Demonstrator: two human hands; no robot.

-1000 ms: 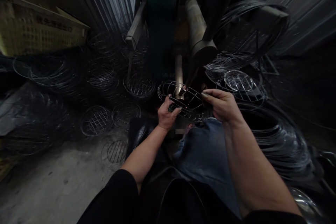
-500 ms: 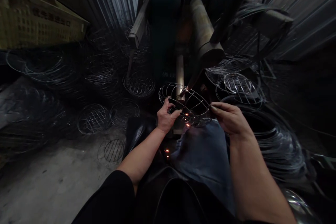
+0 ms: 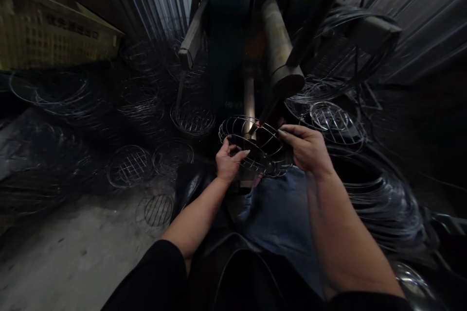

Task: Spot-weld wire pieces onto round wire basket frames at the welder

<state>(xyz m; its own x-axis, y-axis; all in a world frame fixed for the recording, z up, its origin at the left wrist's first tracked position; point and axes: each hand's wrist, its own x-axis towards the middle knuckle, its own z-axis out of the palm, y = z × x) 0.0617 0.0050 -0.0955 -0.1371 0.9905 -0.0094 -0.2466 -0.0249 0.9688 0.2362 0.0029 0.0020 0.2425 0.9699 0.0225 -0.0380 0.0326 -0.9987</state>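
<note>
A round wire basket (image 3: 251, 142) is held between both hands, just above my lap. My left hand (image 3: 228, 163) is closed on its near left rim. My right hand (image 3: 304, 148) grips its right rim with curled fingers. The far rim sits under the pointed tip of a welding machine's electrode (image 3: 263, 119), where a small glow shows. A thick cylinder (image 3: 279, 51) of the machine rises above it.
Several finished wire baskets (image 3: 130, 165) lie on the concrete floor at left. More wire parts (image 3: 333, 116) are stacked at right, with large wire coils (image 3: 379, 199) beside my right arm. A yellow crate (image 3: 47, 34) stands at upper left.
The sparks falling onto my lap half a second ago are gone; only a small glow remains at the electrode tip. Both hands shifted slightly on the basket rim.
</note>
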